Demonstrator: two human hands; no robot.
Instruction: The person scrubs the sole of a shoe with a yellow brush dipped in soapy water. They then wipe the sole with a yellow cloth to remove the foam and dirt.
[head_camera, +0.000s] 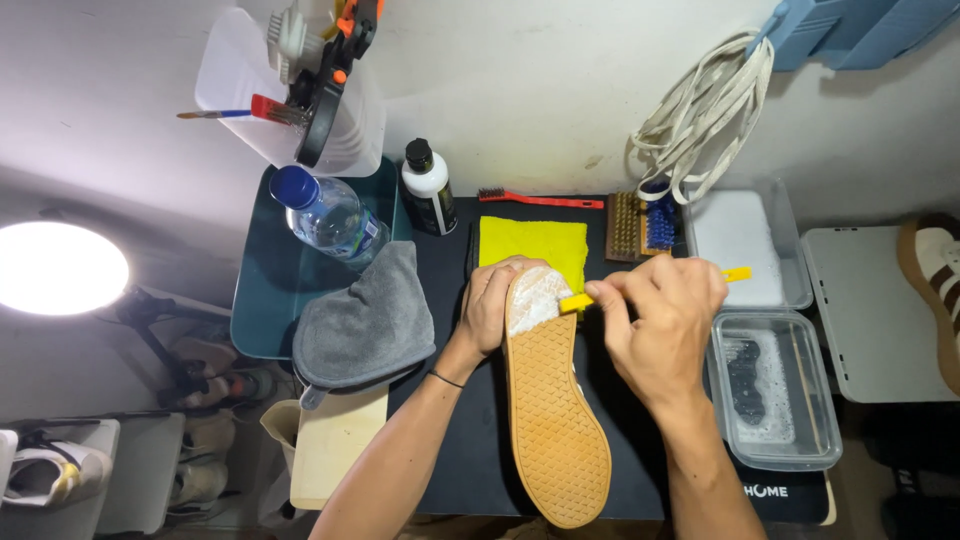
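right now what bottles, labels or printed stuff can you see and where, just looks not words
Water bottle: lying in the teal tray, clear, blue cap, pale label.
Black bottle: upright behind the mat, black cap, white top, dark label.
Mat print: white letters at the mat's near right corner.
No screens or signs.

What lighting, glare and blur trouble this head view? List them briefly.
Head view: the round lamp at the left edge is blown out to pure white; the lower corners fall into deep shadow; the shoe sole is evenly lit and sharp; the left hand and right hand show no motion blur; straight edges bow slightly near the frame borders.
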